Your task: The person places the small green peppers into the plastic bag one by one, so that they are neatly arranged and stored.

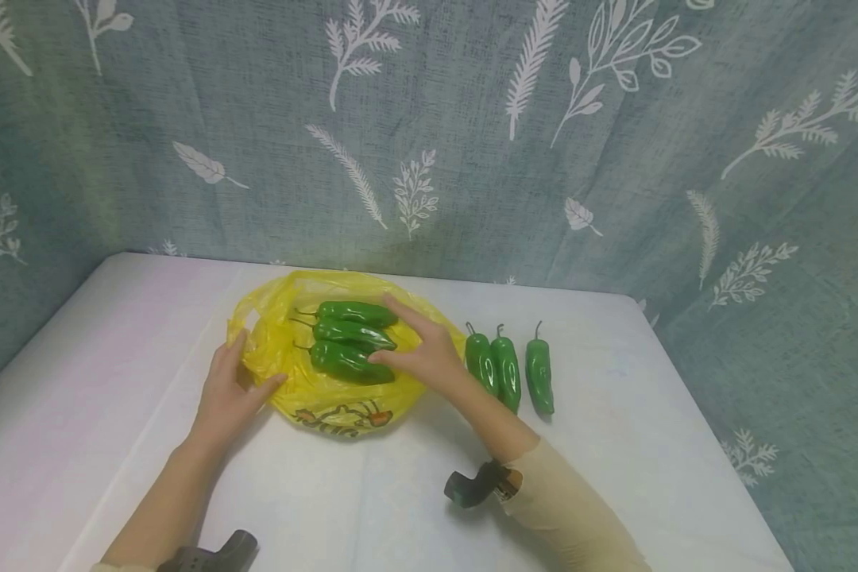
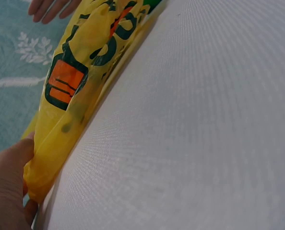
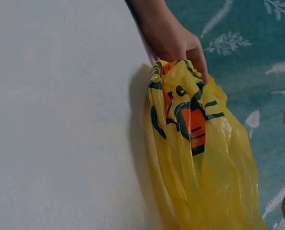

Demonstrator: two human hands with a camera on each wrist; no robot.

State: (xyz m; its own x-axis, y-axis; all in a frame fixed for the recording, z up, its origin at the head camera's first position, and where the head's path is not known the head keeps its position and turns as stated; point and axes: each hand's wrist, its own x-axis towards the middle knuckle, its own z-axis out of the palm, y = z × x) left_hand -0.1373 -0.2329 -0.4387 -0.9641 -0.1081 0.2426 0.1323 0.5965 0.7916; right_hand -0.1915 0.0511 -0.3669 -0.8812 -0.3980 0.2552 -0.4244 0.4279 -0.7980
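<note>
In the head view, a yellow plastic bag (image 1: 357, 409) lies with its mouth facing up. Inside it three green peppers (image 1: 350, 334) sit side by side, stems to the left. My left hand (image 1: 225, 393) rests against the bag's left side, thumb and fingers spread apart. The left wrist view shows the thumb (image 2: 15, 153) touching the bag's end. My right hand (image 1: 429, 349) reaches over the bag's right rim. Its thumb and fingers are spread at the peppers' tips, with the thumb by the nearest one. Whether those fingertips touch the peppers, I cannot tell.
To the right of the bag, three more green peppers (image 1: 539, 373) lie on the white-covered table (image 1: 615, 445), stems pointing away. A green curtain (image 1: 457, 175) with white leaf patterns hangs behind the table and along its sides.
</note>
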